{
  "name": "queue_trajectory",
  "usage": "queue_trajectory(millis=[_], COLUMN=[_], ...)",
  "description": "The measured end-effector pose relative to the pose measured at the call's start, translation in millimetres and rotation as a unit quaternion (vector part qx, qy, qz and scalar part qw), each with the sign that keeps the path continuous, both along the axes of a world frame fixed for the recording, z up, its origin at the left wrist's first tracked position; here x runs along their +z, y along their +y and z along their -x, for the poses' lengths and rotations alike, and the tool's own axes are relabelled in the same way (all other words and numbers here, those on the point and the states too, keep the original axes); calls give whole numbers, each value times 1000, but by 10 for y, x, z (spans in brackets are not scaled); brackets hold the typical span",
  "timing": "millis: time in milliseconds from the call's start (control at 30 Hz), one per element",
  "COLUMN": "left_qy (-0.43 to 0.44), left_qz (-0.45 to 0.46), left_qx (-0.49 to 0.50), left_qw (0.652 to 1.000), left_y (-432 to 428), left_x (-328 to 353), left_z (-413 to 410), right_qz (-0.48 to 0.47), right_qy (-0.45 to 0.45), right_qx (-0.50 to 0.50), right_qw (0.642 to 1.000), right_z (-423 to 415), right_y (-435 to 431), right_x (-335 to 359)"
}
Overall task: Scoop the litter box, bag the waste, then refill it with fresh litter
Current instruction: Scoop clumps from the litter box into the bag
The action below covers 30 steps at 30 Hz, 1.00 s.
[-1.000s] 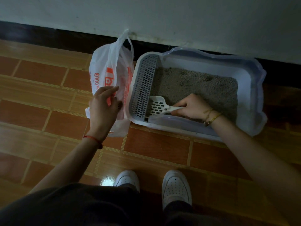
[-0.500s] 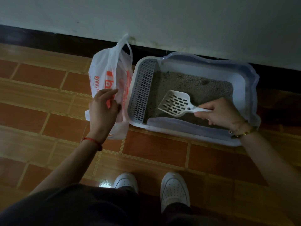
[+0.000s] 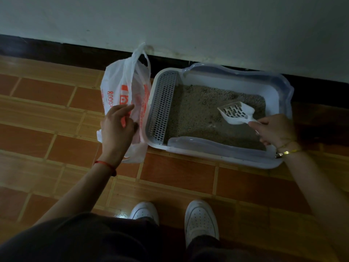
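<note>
- Writing: the white plastic bag point(image 3: 120, 86) carries orange print. We read the digits "8000" running down its near face, beside a blocky orange logo; the rest of the lettering is creased and illegible to us.
- No label is legible on the litter box point(image 3: 217, 157) or the scoop point(image 3: 236, 112).
- Left hand point(image 3: 117, 129): it lies against the bag's near side, index finger stretched along the film, the other fingers loosely bent. We cannot tell whether it pinches the plastic or only touches it.
- Right hand point(image 3: 273, 129): fingers and thumb are wrapped round the scoop's handle, holding it firmly.
- Scoop: white, slotted, head tilted, over the right part of the grey litter point(image 3: 198, 110). We cannot tell whether it touches the surface.
- Litter box: on the tiled floor point(image 3: 47, 144) against the wall point(image 3: 188, 25), perforated grate point(image 3: 162, 104) at its left end, the bag just beside that end.
- White shoes point(image 3: 201, 218) stand near the box's front edge.
</note>
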State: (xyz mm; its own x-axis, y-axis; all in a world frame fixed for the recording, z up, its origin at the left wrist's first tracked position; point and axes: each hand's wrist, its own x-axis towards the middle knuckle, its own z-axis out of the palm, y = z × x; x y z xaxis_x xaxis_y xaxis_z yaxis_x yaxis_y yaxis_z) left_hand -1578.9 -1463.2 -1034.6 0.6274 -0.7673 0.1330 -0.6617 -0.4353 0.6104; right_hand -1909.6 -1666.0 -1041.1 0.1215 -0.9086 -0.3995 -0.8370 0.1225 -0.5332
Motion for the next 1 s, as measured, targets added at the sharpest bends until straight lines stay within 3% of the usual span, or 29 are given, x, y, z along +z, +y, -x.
queue_trajectory(millis=[233,600,767,1000], left_qy=[-8,8,6,7], left_qz=[2,-5,-6,-3], left_qx=[-7,-12,-2,-1], left_qw=[1000,1000,1000,1000], left_y=[0,-9,7,29], left_x=[-16,4,5,-6], left_z=[0,40,1,-27], right_qz=[63,96,81,63], right_qy=[59,70,43,-66], right_qx=[10,39,19,24], right_qw=[996,992,996,996], right_z=[-220,-491,-442,-273], right_y=[-90,67,96,163], right_x=[-38,-101,-116,21])
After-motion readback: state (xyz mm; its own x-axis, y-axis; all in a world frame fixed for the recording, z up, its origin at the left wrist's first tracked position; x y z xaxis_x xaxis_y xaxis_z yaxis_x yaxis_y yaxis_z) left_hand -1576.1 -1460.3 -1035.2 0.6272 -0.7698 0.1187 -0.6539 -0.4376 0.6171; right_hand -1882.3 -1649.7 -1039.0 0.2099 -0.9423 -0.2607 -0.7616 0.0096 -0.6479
